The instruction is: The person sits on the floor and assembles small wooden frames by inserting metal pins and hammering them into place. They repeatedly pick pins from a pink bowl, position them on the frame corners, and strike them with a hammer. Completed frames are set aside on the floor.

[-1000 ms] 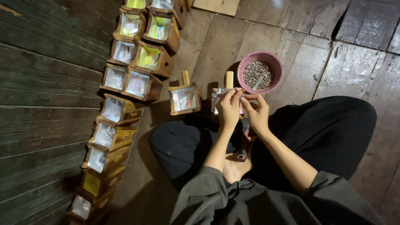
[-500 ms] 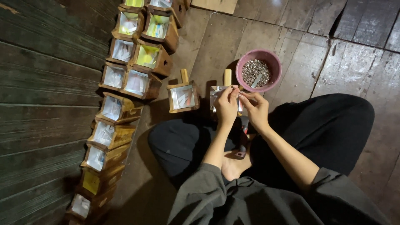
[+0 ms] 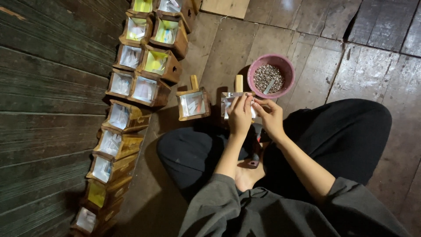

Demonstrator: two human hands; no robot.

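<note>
The floor [image 3: 307, 48] is worn wooden planks, and the person sits cross-legged on it in dark trousers and a grey top. Along the left side runs a long line of small wooden boxes [image 3: 131, 87], each with a pale or yellow-green sheet over its open face; they stand close together, some touching. 1 more box [image 3: 193, 103] with an upright peg stands alone, just beside the box in work.

A pink bowl [image 3: 287, 66] of small silvery bits sits on the floor just beyond the hands, with a pale strip lying in it.

Since 1 second ago little has shifted: the bowl, the lone box and the line of boxes lie as they did. Both hands have stayed on the same box [image 3: 232, 98], the view has only tilted slightly, and the fingers have crept a little along its shiny sheet. So the work on this 1 box goes on, not finished.

The left hand [image 3: 240, 115] presses on the sheet's face, fingers curled over it. The right hand [image 3: 269, 116] pinches the sheet's right edge. The 2 hands are close together, nearly touching, both gripping that box, which rests at the person's knees with its peg pointing away.
</note>
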